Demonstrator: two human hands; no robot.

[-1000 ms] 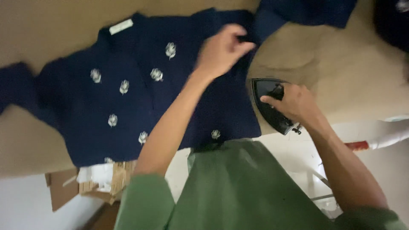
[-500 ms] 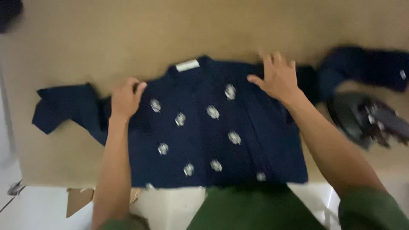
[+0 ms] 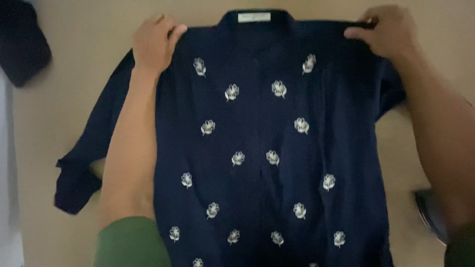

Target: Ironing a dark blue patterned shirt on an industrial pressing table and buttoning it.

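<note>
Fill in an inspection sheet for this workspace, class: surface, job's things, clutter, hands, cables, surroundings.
Surface: tan padded board, bare around the garment.
Job's things: navy shirt with white flower motifs, lying flat, collar at top.
Clutter: dark cloth at top left; part of a dark object at the right edge, kind unclear.
Hands: left hand and right hand each grip a shoulder of the shirt.
Cables: nothing seen.
Surroundings: pale strip at far left.

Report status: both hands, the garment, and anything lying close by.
Left hand and right hand each pinch a shoulder of the navy flowered shirt. Shirt flat on tan surface. Dark cloth at far left, apart.
</note>
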